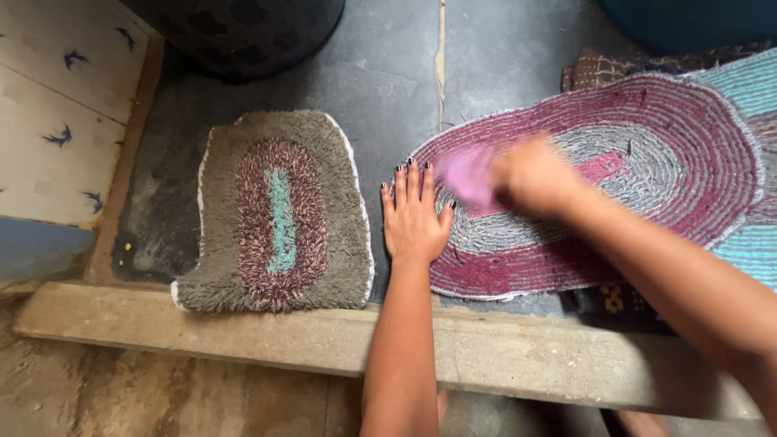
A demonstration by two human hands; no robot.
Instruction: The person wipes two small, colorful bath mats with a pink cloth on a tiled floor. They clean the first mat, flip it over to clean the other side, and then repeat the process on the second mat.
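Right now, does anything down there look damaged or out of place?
The shaggy green mat has an uneven outline, its left edge notched inward. The oval braided rug overlaps other mats on the right. The right hand is blurred, holding something pink.

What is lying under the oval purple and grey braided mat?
Under the braided mat, a teal mat, a brown patterned cloth and the dark floor show at its edges. What lies beneath its middle is covered.

left hand (414, 217): bare, dark polish on the fingernails, no rings
right hand (534, 174): bare, blurred
forearms: bare, no sleeves, no wristwear
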